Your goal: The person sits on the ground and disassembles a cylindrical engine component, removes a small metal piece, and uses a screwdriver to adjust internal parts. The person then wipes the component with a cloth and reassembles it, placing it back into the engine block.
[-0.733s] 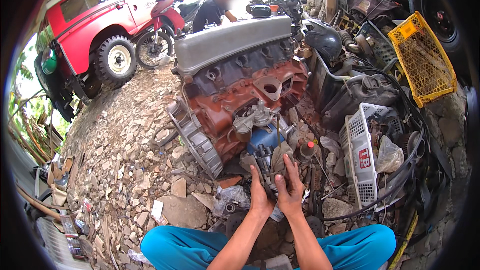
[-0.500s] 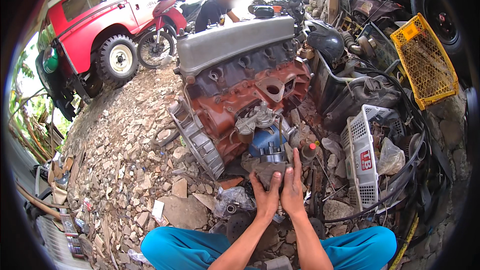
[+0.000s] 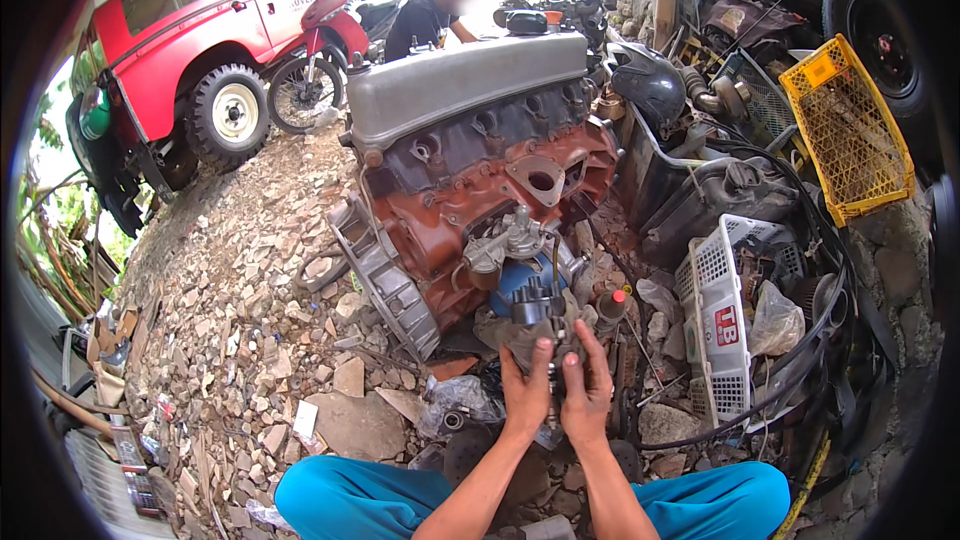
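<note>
My left hand (image 3: 524, 390) and my right hand (image 3: 588, 385) grip a distributor with a black cap (image 3: 532, 302) between them, wrapped partly in a dirty grey-brown rag (image 3: 556, 332). The cap's terminals point upward. Just beyond stands a large engine with a red-brown block (image 3: 440, 230), a grey valve cover (image 3: 465, 80) and an aluminium housing (image 3: 385, 280) at its left end. A blue oil filter (image 3: 510, 275) sits low on its side, behind the distributor. A bottle with a red cap (image 3: 612, 308) stands to the right of my hands.
White plastic crate (image 3: 728, 340), yellow crate (image 3: 840, 120), black helmet (image 3: 648, 85), hoses and parts crowd the right. Broken stones (image 3: 260, 330) cover the ground at left. A red vehicle (image 3: 200, 30) and scooter (image 3: 330, 40) stand behind. Another person (image 3: 425, 25) works beyond the engine.
My hands have shifted and turned the distributor, and my fingers have moved on it and the rag. The view has shifted slightly; the engine and surroundings look unchanged.
</note>
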Demonstrator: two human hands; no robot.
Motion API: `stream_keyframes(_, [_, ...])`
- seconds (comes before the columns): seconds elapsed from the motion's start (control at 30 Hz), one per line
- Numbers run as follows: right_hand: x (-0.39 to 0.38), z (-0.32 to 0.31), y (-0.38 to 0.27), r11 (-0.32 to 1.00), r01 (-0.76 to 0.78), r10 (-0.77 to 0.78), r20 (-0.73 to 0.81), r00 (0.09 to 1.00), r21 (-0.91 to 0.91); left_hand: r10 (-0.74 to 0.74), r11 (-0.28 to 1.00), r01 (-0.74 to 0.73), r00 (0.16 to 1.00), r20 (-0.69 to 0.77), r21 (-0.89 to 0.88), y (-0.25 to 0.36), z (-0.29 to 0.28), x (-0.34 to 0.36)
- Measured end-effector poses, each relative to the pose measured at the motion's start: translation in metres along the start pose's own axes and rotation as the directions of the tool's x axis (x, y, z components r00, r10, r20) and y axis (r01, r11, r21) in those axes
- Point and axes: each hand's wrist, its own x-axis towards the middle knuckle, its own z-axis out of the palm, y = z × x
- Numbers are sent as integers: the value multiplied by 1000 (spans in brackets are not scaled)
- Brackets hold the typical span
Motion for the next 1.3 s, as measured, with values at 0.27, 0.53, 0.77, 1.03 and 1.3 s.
stream_keyframes(0.27, [-6, 14, 8, 968, 89, -83, 34, 996, -233, 96, 979, -90, 995, -25, 184, 2, -10, 12])
stream_keyframes(0.53, [16, -15, 12, 972, -170, 166, 33, 986, 165, 234, 952, -248, 967, 96, 181, 9, 2, 3])
stream_keyframes(0.77, [14, -17, -12, 993, -113, 113, 42, 993, 19, -6, 1000, 6, 990, 144, 0, 24, 3, 8])
stream_keyframes(1.03, [8, -13, -28, 981, -19, 33, 69, 997, -195, -314, 947, 307, 947, -67, -94, 44, 4, 13])
stream_keyframes(1.3, [11, -19, -29, 973, -203, 194, 86, 977, 106, -345, 935, 352, 930, 129, -39, 41, -6, 20])
